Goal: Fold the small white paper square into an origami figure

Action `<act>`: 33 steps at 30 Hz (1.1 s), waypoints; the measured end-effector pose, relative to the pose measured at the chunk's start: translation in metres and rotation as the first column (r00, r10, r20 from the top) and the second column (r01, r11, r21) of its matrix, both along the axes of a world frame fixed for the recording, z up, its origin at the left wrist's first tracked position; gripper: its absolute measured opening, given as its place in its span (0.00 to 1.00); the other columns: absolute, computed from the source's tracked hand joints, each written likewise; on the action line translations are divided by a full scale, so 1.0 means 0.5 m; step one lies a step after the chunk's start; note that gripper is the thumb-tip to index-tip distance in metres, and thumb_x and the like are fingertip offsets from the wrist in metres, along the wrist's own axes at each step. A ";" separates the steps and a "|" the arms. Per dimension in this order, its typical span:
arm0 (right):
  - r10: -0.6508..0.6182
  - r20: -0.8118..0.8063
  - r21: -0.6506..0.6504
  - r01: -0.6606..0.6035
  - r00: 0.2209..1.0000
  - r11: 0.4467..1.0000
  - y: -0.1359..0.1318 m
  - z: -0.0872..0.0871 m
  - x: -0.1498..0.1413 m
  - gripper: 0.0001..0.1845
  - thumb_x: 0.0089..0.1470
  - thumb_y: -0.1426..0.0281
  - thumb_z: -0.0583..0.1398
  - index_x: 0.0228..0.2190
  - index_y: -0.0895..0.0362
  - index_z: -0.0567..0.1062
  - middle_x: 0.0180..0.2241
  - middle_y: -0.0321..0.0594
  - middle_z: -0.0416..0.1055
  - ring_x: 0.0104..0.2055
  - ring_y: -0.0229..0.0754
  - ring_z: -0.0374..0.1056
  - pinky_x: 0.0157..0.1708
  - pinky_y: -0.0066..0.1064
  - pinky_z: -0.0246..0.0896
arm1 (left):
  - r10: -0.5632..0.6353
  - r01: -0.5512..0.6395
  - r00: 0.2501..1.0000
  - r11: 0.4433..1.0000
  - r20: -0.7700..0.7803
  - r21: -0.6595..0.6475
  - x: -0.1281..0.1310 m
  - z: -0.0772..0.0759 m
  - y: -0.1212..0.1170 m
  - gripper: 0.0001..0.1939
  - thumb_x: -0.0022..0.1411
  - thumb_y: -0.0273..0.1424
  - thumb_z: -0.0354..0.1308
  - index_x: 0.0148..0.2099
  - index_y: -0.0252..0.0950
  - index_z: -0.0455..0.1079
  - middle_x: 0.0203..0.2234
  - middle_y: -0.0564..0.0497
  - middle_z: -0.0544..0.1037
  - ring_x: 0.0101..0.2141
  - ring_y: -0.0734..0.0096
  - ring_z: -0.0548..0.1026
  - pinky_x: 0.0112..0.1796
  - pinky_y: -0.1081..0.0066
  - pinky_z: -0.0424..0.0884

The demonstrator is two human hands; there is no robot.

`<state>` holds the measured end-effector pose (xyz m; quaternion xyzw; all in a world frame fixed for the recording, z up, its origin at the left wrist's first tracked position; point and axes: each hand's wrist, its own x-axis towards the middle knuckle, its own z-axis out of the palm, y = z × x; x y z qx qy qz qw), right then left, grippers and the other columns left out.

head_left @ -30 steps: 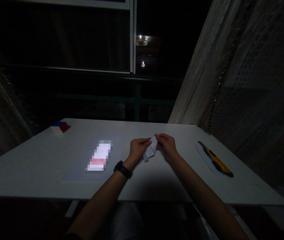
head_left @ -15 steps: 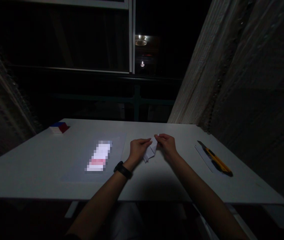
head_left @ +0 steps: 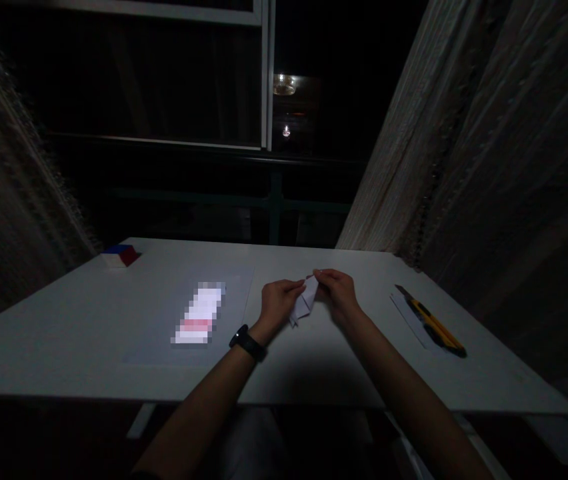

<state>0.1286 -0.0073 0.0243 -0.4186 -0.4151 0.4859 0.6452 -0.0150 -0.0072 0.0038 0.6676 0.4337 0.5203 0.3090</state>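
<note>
Paper (head_left: pixel 305 299), white and folded, is between both hands above the surface (head_left: pixel 334 373). I observe the left hand (head_left: pixel 279 300), its grip pinching the paper's left side; the right hand's (head_left: pixel 337 290) grip pinches the upper corner. I note a lit, pixelated screen (head_left: pixel 200 313) left of them, a yellow-black cutter (head_left: pixel 434 323) right.
</note>
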 end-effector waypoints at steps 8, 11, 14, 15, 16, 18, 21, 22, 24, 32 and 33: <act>-0.039 0.032 0.019 0.038 0.999 0.999 0.000 0.002 -0.001 0.15 0.32 0.62 0.68 0.21 0.59 0.73 0.25 0.42 0.76 0.23 0.40 0.70 0.24 0.29 0.63 | -0.021 0.030 0.995 0.996 0.100 -0.086 0.005 0.006 -0.009 0.14 0.50 0.36 0.61 0.39 0.37 0.76 0.33 0.46 0.79 0.34 0.65 0.76 0.35 0.71 0.68; -0.030 0.019 0.020 0.029 0.999 0.999 -0.002 0.003 -0.005 0.16 0.32 0.62 0.68 0.21 0.59 0.72 0.24 0.43 0.76 0.23 0.40 0.69 0.24 0.29 0.62 | -0.027 0.060 0.977 0.986 0.210 -0.154 0.008 0.012 -0.011 0.15 0.48 0.37 0.62 0.38 0.35 0.76 0.33 0.45 0.79 0.34 0.64 0.76 0.35 0.70 0.69; -0.018 0.012 0.018 0.017 1.000 1.000 -0.005 0.002 -0.008 0.15 0.33 0.62 0.67 0.22 0.59 0.72 0.24 0.42 0.76 0.24 0.40 0.70 0.23 0.28 0.61 | -0.065 0.119 0.957 0.977 0.283 -0.177 0.010 0.018 -0.012 0.17 0.47 0.37 0.62 0.39 0.33 0.76 0.35 0.44 0.79 0.36 0.62 0.76 0.37 0.69 0.69; -0.014 0.013 0.018 0.014 1.000 1.000 -0.005 0.002 -0.008 0.15 0.34 0.61 0.67 0.22 0.59 0.73 0.24 0.42 0.76 0.24 0.40 0.70 0.23 0.28 0.60 | -0.082 0.135 0.953 0.976 0.292 -0.168 0.010 0.018 -0.011 0.17 0.48 0.37 0.62 0.40 0.33 0.75 0.35 0.44 0.78 0.37 0.62 0.76 0.38 0.68 0.69; -0.010 0.014 0.019 0.010 1.000 1.000 -0.006 0.002 -0.009 0.15 0.34 0.62 0.67 0.22 0.59 0.73 0.24 0.42 0.76 0.25 0.40 0.70 0.23 0.28 0.60 | -0.097 0.149 0.951 0.976 0.294 -0.158 0.010 0.018 -0.010 0.17 0.48 0.36 0.62 0.40 0.33 0.75 0.36 0.44 0.78 0.38 0.62 0.75 0.39 0.67 0.69; -0.002 0.011 0.021 0.002 1.000 1.000 -0.006 0.002 -0.009 0.14 0.34 0.62 0.67 0.22 0.59 0.73 0.24 0.42 0.76 0.26 0.40 0.70 0.25 0.28 0.61 | -0.109 0.157 0.951 0.977 0.291 -0.145 0.011 0.015 -0.007 0.17 0.47 0.36 0.63 0.40 0.33 0.75 0.36 0.43 0.78 0.38 0.61 0.75 0.40 0.66 0.69; 0.002 -0.004 0.015 -0.002 1.000 1.000 -0.006 0.004 -0.007 0.13 0.33 0.64 0.67 0.21 0.59 0.73 0.25 0.41 0.76 0.26 0.40 0.70 0.27 0.29 0.63 | -0.096 0.142 0.954 0.979 0.285 -0.147 0.011 0.007 -0.002 0.17 0.47 0.35 0.63 0.40 0.33 0.75 0.36 0.43 0.78 0.38 0.60 0.76 0.41 0.65 0.69; 0.001 -0.009 0.012 -0.001 1.000 1.000 -0.006 0.005 -0.007 0.13 0.33 0.64 0.68 0.20 0.59 0.73 0.25 0.41 0.76 0.27 0.40 0.70 0.28 0.29 0.63 | -0.087 0.134 0.955 0.980 0.283 -0.150 0.011 0.005 0.000 0.16 0.47 0.35 0.63 0.40 0.33 0.75 0.36 0.43 0.78 0.37 0.60 0.76 0.41 0.65 0.69; 0.001 -0.013 0.007 -0.001 1.000 1.000 -0.007 0.008 -0.006 0.12 0.32 0.65 0.68 0.19 0.59 0.73 0.25 0.41 0.76 0.27 0.40 0.70 0.28 0.30 0.63 | -0.081 0.126 0.958 0.981 0.276 -0.149 0.011 0.003 0.000 0.16 0.47 0.34 0.63 0.40 0.34 0.75 0.36 0.44 0.78 0.38 0.60 0.76 0.41 0.65 0.69; 0.031 -0.013 -0.039 -0.032 0.999 0.999 -0.004 0.010 0.003 0.10 0.31 0.67 0.68 0.19 0.60 0.75 0.25 0.43 0.76 0.28 0.40 0.70 0.29 0.30 0.64 | -0.082 0.129 0.963 0.977 0.258 -0.170 0.012 0.012 -0.007 0.15 0.47 0.33 0.63 0.39 0.34 0.75 0.35 0.44 0.78 0.38 0.60 0.75 0.41 0.66 0.68; 0.040 -0.014 -0.040 -0.040 0.999 0.998 -0.002 0.009 0.005 0.11 0.31 0.67 0.68 0.19 0.60 0.75 0.25 0.43 0.76 0.28 0.41 0.70 0.30 0.30 0.64 | -0.083 0.132 0.962 0.975 0.260 -0.177 0.011 0.011 -0.006 0.15 0.47 0.33 0.63 0.39 0.34 0.75 0.35 0.44 0.78 0.38 0.59 0.75 0.41 0.66 0.69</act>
